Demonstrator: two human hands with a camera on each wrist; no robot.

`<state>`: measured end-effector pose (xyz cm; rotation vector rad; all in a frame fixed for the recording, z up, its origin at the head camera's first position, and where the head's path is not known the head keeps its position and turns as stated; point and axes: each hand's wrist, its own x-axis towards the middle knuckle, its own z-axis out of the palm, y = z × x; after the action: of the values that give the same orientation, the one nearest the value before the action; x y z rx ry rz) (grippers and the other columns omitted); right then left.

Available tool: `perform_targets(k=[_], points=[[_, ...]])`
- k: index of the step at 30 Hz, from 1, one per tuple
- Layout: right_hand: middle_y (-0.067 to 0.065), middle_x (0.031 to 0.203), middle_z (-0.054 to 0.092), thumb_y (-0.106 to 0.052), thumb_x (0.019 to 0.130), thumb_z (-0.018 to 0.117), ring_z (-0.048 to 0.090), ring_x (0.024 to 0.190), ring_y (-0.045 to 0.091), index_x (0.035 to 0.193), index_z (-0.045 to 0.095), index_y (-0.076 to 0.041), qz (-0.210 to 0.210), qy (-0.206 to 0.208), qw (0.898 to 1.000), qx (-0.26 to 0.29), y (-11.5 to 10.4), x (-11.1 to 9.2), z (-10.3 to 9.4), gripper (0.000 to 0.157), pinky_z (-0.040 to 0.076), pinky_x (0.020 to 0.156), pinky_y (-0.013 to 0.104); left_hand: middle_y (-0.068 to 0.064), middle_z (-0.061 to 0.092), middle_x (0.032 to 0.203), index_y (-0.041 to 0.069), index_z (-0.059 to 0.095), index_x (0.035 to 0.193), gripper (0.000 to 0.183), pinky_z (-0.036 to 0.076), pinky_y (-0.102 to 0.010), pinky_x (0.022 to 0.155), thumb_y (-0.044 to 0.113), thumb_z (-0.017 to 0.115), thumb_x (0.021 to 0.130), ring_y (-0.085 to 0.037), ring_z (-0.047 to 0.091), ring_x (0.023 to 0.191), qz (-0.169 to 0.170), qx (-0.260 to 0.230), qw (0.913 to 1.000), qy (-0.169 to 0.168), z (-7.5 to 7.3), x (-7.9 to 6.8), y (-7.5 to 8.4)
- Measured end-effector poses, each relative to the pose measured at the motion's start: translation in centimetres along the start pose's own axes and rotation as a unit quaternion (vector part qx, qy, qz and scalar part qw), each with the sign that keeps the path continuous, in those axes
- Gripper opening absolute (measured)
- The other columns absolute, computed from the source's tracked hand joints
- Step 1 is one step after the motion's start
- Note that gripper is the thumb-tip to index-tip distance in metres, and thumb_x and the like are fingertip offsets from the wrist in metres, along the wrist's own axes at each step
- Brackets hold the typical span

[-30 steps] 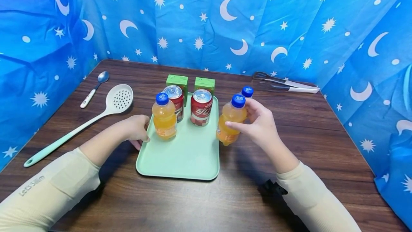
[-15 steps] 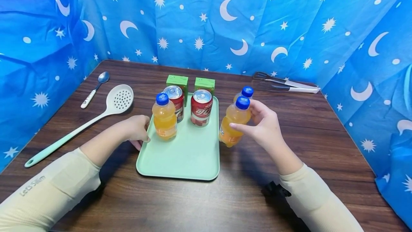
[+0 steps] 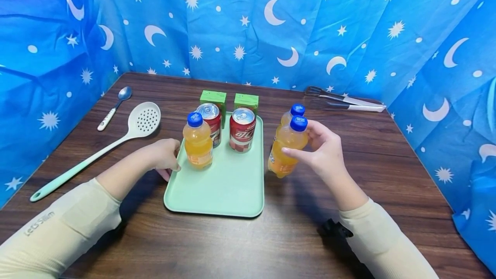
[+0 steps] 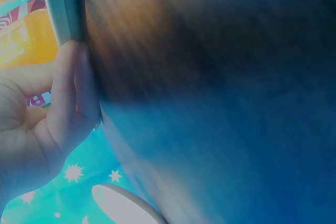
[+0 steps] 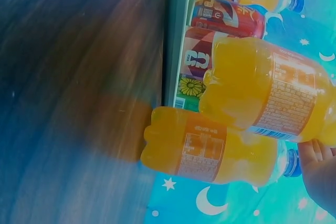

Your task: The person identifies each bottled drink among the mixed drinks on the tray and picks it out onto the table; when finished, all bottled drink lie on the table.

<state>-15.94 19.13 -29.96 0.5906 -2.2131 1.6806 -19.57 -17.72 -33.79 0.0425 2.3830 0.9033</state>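
Note:
My right hand (image 3: 323,152) grips a bottle of orange soda (image 3: 286,147) with a blue cap, thumb on its near side. The bottle tilts a little; in the right wrist view (image 5: 262,90) its base hangs clear of the tabletop. Right behind it stands a second orange soda bottle (image 5: 194,145), partly hidden in the head view. My left hand (image 3: 164,156) pinches the left rim of a pale green tray (image 3: 221,190). On that tray stand a third orange soda bottle (image 3: 198,143), a red soda can (image 3: 243,131) and another red can (image 3: 209,113) partly behind the bottle.
Two green drink boxes (image 3: 213,95) stand at the tray's far end. Left of the tray lie a slotted skimmer (image 3: 135,124) and a small spoon (image 3: 116,106). Tongs (image 3: 345,100) lie at the back right. A blue curtain (image 3: 248,25) closes off the table's far side.
My right hand has moved to the right with the soda bottle, away from the tray's edge and in front of the standing bottle. The left hand stays on the tray rim.

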Motion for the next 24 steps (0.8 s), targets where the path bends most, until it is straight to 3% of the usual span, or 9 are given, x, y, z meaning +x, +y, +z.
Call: perform_targets(k=[24], points=[[0.013, 0.111, 0.064, 0.007, 0.068, 0.079, 0.06, 0.105, 0.022, 0.114, 0.061, 0.001, -0.023, 0.012, 1.0, 0.016, -0.2, -0.2, -1.5, 0.05, 0.051, 0.091, 0.026, -0.021, 0.053, 0.089, -0.009, 0.045, 0.106, 0.034, 0.06, -0.035, 0.054, -0.01, 0.064, 0.078, -0.026, 0.063, 0.063, -0.001, -0.002, 1.0, 0.002, 0.2, 0.0, 0.0]])
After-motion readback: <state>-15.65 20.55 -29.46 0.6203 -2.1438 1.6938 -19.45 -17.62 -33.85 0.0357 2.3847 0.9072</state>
